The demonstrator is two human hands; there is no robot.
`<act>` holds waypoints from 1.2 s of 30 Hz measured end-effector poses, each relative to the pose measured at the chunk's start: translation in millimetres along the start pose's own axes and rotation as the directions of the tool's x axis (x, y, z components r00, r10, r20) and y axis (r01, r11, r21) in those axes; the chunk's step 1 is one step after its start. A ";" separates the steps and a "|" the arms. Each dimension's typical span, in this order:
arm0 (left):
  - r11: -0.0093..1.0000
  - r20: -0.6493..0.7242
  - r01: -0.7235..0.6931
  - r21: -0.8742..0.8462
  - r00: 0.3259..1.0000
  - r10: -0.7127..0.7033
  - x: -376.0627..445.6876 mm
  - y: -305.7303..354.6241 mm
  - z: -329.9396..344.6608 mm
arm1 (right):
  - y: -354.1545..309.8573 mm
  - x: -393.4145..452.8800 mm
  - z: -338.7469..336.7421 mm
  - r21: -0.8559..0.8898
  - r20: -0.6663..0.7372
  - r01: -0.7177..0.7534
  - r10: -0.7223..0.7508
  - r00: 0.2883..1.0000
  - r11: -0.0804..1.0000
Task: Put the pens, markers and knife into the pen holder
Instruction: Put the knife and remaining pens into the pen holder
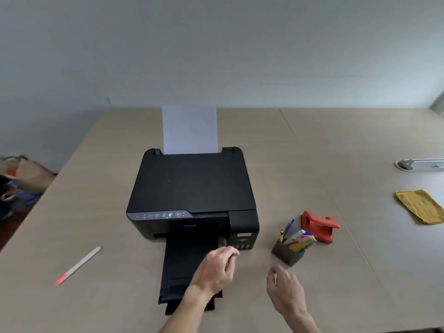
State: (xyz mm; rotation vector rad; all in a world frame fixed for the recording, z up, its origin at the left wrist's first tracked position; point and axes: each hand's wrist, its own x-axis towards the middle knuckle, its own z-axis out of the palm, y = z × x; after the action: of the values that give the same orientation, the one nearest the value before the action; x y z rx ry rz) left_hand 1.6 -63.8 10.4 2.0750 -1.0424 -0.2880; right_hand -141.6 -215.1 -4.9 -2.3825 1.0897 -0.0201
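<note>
A dark pen holder (287,254) stands on the table to the right of the printer, stuffed with several pens and markers (299,239) in blue, yellow, pink and white. One pen with a pink tip (78,265) lies alone on the table at the far left. My left hand (217,270) hovers over the printer's output tray with fingers loosely curled and nothing in them. My right hand (286,290) is just in front of the holder, fingers apart and empty. No knife can be made out separately.
A black printer (192,188) with a paper sheet (189,128) sits in the middle of the wooden table (336,152). A red hole punch (319,225) stands behind the holder. A yellow cloth (420,206) and a grey tray (420,163) lie at the right edge.
</note>
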 end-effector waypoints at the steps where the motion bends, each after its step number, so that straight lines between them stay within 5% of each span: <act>1: 0.999 -0.011 0.032 0.023 0.999 -0.031 -10.1 -14.4 -15.2 | -13.0 -1.6 5.5 -0.006 0.006 0.020 -0.020 1.000 1.000; 8: 0.922 -0.255 0.359 0.147 0.914 -0.316 -83.3 -115.6 -118.7 | -121.1 -15.8 60.6 -0.019 0.107 0.202 -0.199 0.974 0.979; 14: 0.736 -0.483 0.672 0.082 0.673 -0.560 -132.5 -198.1 -189.2 | -222.1 -42.3 120.3 -0.007 0.271 0.369 -0.353 0.895 0.930; 19: 0.593 -0.482 0.804 0.053 0.540 -0.690 -154.6 -255.4 -228.1 | -282.8 -74.5 162.2 -0.007 0.422 0.457 -0.412 0.808 0.889; 30: 0.554 -0.296 0.811 0.188 0.585 -0.755 -146.0 -292.6 -235.0 | -285.2 -98.0 188.5 -0.113 0.467 0.375 -0.284 0.837 0.920; 36: 0.680 -0.239 0.653 0.334 0.756 -0.609 -145.1 -277.9 -215.5 | -273.0 -78.4 170.8 -0.020 0.355 0.356 -0.326 0.876 0.934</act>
State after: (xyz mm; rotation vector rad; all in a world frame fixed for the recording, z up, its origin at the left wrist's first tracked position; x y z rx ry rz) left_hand 179.5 263.3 -67.8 2.7598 -0.2708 -0.3135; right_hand 34.6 65.5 -12.5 -2.4996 0.5064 0.3180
